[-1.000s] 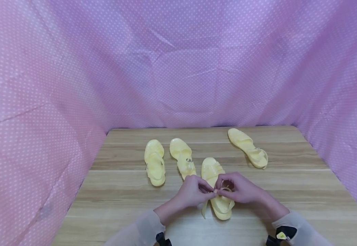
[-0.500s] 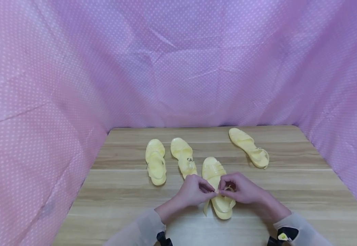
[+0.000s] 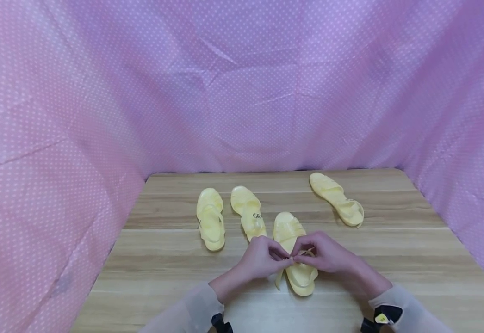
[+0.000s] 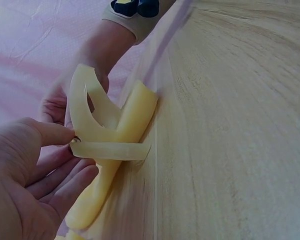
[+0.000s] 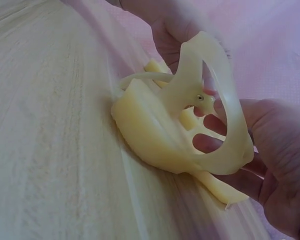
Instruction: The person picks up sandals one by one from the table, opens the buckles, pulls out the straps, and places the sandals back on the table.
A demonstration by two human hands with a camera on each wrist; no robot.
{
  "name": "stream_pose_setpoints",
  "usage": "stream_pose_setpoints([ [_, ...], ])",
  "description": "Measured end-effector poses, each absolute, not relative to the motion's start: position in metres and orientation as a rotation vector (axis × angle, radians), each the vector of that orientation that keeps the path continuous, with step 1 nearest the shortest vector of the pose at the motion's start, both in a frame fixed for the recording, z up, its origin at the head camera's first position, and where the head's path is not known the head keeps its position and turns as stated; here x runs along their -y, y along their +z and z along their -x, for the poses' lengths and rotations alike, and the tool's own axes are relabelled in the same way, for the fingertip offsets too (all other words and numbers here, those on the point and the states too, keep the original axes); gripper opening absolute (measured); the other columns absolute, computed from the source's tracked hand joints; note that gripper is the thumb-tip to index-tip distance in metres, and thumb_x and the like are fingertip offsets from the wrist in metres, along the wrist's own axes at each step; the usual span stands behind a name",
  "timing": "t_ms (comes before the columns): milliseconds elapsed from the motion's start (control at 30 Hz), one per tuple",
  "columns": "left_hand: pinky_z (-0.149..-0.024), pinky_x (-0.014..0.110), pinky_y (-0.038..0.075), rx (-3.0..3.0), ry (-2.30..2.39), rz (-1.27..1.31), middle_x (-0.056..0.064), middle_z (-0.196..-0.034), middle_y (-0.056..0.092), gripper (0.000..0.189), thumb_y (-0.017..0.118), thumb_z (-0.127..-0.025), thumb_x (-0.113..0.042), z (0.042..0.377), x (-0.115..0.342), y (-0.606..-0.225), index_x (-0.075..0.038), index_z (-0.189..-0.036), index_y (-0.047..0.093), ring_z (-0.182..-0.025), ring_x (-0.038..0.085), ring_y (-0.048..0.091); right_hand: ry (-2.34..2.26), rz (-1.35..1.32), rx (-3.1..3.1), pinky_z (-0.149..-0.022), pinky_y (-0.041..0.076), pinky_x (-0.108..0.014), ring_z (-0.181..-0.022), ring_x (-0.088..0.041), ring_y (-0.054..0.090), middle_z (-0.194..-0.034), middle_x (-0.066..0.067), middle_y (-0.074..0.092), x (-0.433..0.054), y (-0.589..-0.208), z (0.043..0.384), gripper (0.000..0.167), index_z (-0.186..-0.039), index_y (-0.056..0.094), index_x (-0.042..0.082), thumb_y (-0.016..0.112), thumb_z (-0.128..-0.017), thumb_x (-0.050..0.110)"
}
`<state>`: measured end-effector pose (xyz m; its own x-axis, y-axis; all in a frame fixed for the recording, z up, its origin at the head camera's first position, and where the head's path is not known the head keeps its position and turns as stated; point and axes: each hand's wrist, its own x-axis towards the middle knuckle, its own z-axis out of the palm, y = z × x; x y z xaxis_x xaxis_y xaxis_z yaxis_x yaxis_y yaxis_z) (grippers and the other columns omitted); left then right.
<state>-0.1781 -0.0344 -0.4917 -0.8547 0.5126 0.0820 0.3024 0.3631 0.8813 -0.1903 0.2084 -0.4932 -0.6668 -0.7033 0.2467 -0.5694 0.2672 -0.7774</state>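
Pink dotted cloth (image 3: 242, 92) hangs at the left, behind and at the right of the wooden tabletop (image 3: 158, 277). Leftmost on the wood lies the first sandal (image 3: 211, 219), pale yellow, toe pointing away from the person. Just beside it is the second sandal (image 3: 245, 203), also yellow and toe away, a dark buckle (image 3: 257, 216) showing on it and its heel end hidden behind the left hand (image 3: 260, 259).

That hand comes in from a pale sleeve (image 3: 196, 307), thumb and forefinger pinching the strap (image 4: 115, 151) of the third sandal (image 3: 288, 229); the strap's loose end sticks out to the left of the shoe. The third sandal rests on the tabletop nearest the person, between and under both hands, its heel loop (image 5: 230, 95) standing up.

The right hand (image 3: 325, 252) meets the left over it, thumb and forefinger pinched together at the strap by a small metal fastener; exactly which bit they grip is hard to make out. Farther right, well apart near the back edge, the fourth sandal (image 3: 337, 200) lies slanted.
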Motion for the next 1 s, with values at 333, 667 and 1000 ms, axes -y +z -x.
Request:
stream_pose_setpoints([
  [333,-0.067,0.016,0.06,-2.415,1.504,-0.689,0.003,-0.083,0.083,0.01,0.09,-0.085,-0.017,0.178,0.036,-0.497,-0.009,-0.088,0.085,-0.068,-0.005,0.071,-1.384,1.238,-2.364,-0.062,0.056,-0.021,-0.083,0.001,0.069,-0.09,-0.001,0.079,-0.213,-0.504,0.192,0.008,-0.097,0.073,0.017,0.075,-0.099,0.01],
  [667,-0.066,0.016,0.06,-2.405,1.541,-0.72,0.005,-0.082,0.083,0.009,0.09,-0.085,-0.015,0.178,0.034,-0.5,-0.009,-0.087,0.085,-0.067,-0.006,0.071,-1.35,1.264,-2.431,-0.059,0.052,-0.021,-0.072,0.006,0.056,-0.086,0.009,0.076,-0.212,-0.506,0.193,0.012,-0.1,0.076,0.023,0.08,-0.095,0.013],
  [1000,-0.064,0.016,0.059,-2.433,1.51,-0.729,0.003,-0.079,0.082,0.008,0.088,-0.085,-0.014,0.177,0.033,-0.504,-0.008,-0.085,0.083,-0.066,-0.006,0.07,-1.366,1.301,-2.416,-0.058,0.05,-0.019,-0.071,0.007,0.054,-0.082,0.005,0.075,-0.214,-0.511,0.193,0.012,-0.095,0.075,0.02,0.08,-0.094,0.009],
])
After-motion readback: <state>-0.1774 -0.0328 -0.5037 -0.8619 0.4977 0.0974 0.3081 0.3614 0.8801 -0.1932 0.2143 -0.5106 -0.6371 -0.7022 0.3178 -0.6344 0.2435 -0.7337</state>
